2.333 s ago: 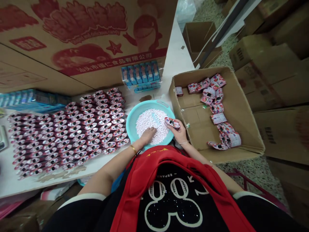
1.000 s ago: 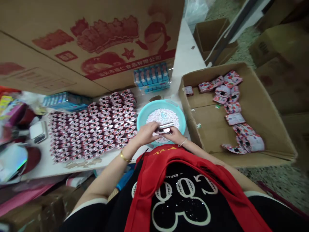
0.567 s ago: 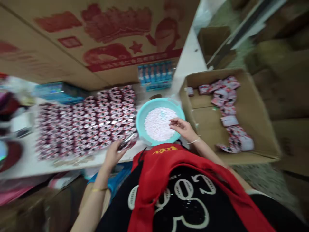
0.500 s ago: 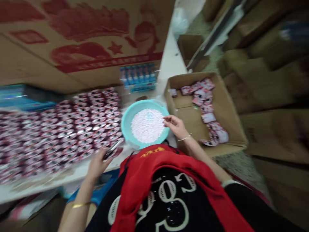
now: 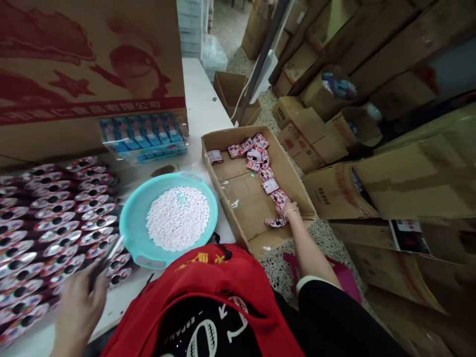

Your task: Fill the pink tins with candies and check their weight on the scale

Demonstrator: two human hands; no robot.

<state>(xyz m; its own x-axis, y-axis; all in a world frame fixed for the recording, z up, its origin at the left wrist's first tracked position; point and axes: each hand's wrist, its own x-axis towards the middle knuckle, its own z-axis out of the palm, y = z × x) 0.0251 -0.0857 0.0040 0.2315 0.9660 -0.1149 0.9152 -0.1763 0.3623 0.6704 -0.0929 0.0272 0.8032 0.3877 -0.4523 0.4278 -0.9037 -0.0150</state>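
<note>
My left hand [image 5: 80,300], blurred, is closed around a thin dark object with a shiny metallic edge [image 5: 106,260]; its exact kind is unclear. It hovers by the rows of standing pink-and-dark packs [image 5: 55,223] on the white table. My right hand [image 5: 290,207] is down inside a shallow carton [image 5: 238,218], its fingers closed at a small red-and-white printed packet [image 5: 278,197] in a line of similar ones. The fingertips are partly hidden. Between my hands a turquoise basin [image 5: 136,218] holds many small white tablet-like pieces [image 5: 178,218].
Blue packs in clear wrap [image 5: 145,136] lie behind the basin, against a large printed carton [image 5: 92,64]. A slanting metal post [image 5: 260,64] stands past the table [image 5: 201,94]. Many cardboard boxes [image 5: 316,134] are stacked on the right.
My right hand has left the basin's rim and reached right into the carton of packets. The view has swung right. My left hand still holds the dark object near the packs.
</note>
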